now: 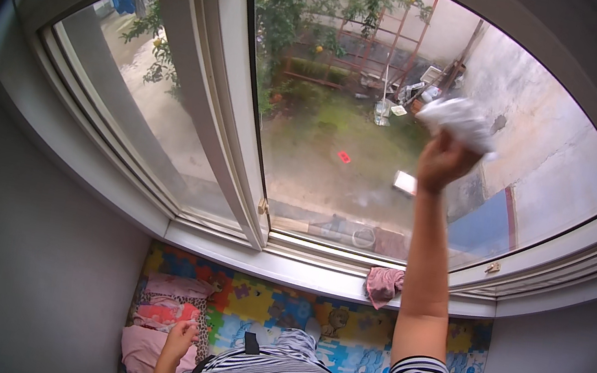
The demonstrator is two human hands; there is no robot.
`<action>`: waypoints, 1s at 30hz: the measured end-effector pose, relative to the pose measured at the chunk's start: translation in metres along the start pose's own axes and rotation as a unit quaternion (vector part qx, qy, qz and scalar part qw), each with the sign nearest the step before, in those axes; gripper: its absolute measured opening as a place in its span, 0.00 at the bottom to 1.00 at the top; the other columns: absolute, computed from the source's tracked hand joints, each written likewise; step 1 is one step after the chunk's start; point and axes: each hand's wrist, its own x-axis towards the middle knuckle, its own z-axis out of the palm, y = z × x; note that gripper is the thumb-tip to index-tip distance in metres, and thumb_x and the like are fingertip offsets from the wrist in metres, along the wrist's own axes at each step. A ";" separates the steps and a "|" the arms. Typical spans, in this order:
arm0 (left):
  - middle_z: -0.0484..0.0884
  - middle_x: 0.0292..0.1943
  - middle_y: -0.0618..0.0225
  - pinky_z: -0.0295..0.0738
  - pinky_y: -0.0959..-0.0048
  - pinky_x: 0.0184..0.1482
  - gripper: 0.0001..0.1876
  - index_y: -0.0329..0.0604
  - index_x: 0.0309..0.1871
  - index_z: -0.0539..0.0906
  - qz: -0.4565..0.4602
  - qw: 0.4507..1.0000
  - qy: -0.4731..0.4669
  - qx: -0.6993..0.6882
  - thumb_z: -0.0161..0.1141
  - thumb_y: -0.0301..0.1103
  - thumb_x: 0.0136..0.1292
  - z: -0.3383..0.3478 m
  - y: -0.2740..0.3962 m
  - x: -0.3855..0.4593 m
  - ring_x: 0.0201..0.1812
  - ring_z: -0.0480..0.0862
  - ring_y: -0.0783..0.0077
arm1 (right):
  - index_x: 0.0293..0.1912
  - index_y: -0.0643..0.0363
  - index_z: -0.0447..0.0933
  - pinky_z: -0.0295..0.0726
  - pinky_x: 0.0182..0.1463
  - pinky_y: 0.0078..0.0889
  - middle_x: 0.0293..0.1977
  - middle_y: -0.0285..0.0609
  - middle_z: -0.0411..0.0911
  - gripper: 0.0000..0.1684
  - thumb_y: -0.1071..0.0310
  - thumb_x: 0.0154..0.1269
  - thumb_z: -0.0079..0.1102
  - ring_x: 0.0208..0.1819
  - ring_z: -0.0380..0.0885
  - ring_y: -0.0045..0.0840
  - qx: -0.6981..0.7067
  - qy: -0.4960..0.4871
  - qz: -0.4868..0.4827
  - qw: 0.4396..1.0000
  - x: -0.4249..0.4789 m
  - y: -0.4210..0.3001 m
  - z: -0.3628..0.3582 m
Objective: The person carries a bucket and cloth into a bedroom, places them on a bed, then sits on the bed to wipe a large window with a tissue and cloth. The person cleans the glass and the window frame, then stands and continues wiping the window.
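My right hand (446, 163), raised on an outstretched arm, grips a crumpled whitish cloth or paper (458, 122) at the window pane (307, 170). Motion blurs the wad, so its material cannot be told. Low on the left, my left hand (180, 339) hangs with fingers slightly curled and nothing seen in it, above pink folded fabric (144, 348). A dusty pink cloth (382, 286) drapes over the window sill, just left of my right forearm.
White window frames (245, 117) with small latches (263, 206) surround the glass. Below the sill (318, 277) lies a colourful puzzle-pattern foam mat (363, 330), with folded pink clothes (176, 285) on its left. Walls flank both sides. A yard with a tree shows outside.
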 end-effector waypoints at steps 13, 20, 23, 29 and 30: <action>0.83 0.36 0.65 0.79 0.77 0.40 0.14 0.33 0.52 0.79 -0.004 0.997 0.002 0.082 0.56 0.34 0.69 -0.003 0.001 -0.013 0.33 0.83 0.76 | 0.39 0.62 0.81 0.74 0.44 0.48 0.42 0.53 0.77 0.18 0.55 0.64 0.67 0.44 0.76 0.47 -0.166 0.013 0.067 0.984 0.088 0.100 -0.043; 0.82 0.37 0.66 0.78 0.77 0.39 0.14 0.35 0.52 0.79 0.053 0.995 -0.033 0.073 0.57 0.34 0.69 0.031 0.023 -0.004 0.34 0.83 0.76 | 0.41 0.60 0.81 0.75 0.55 0.40 0.46 0.45 0.78 0.16 0.58 0.60 0.64 0.49 0.77 0.35 0.018 -0.042 -0.010 0.999 -0.067 0.000 -0.013; 0.83 0.37 0.66 0.78 0.77 0.40 0.14 0.36 0.52 0.79 0.109 0.988 -0.047 0.099 0.57 0.34 0.69 0.044 0.041 -0.005 0.35 0.83 0.75 | 0.28 0.49 0.81 0.74 0.54 0.35 0.38 0.31 0.78 0.05 0.70 0.46 0.63 0.49 0.78 0.28 0.083 -0.405 -0.158 0.897 -0.195 -0.029 -0.061; 0.83 0.37 0.65 0.78 0.75 0.41 0.13 0.35 0.51 0.79 0.103 0.986 -0.031 0.131 0.56 0.33 0.70 0.049 0.042 -0.014 0.35 0.83 0.75 | 0.54 0.54 0.75 0.72 0.50 0.45 0.41 0.48 0.77 0.27 0.56 0.58 0.70 0.41 0.75 0.43 -0.042 -0.192 -0.125 0.973 -0.055 0.082 -0.062; 0.83 0.37 0.65 0.78 0.75 0.42 0.13 0.34 0.51 0.79 0.098 0.985 -0.027 0.137 0.56 0.33 0.70 0.049 0.037 -0.014 0.35 0.83 0.75 | 0.48 0.56 0.77 0.74 0.49 0.43 0.42 0.46 0.77 0.21 0.56 0.61 0.69 0.43 0.76 0.41 -0.057 -0.117 -0.089 0.988 -0.005 0.095 -0.062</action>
